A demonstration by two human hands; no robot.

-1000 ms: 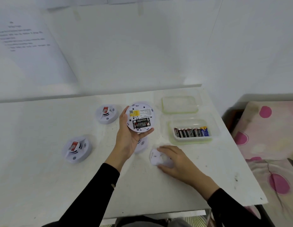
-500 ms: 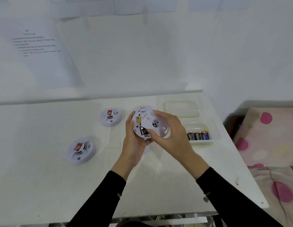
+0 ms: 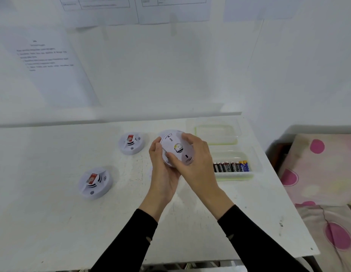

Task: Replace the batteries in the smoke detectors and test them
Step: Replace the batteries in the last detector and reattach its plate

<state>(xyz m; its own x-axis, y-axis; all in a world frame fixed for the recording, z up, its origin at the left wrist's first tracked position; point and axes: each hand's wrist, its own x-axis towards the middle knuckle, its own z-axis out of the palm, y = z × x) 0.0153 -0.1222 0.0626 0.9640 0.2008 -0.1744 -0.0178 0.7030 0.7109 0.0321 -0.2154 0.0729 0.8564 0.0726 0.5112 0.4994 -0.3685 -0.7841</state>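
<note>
A round white smoke detector is held above the table, its back plate facing me. My left hand cradles it from below and the left. My right hand curls over the back plate from the right, thumb on its lower edge. Two more white smoke detectors lie face up on the table: one at the back, one nearer and to the left. A clear tub to the right holds a row of several batteries.
The tub's clear lid lies behind the tub near the wall. The white table ends at the right beside a pink spotted cloth. Printed sheets hang on the wall behind.
My right hand picked the back plate up off the table and brought it onto the detector, covering the battery bay. The detector has tilted in my left hand.
</note>
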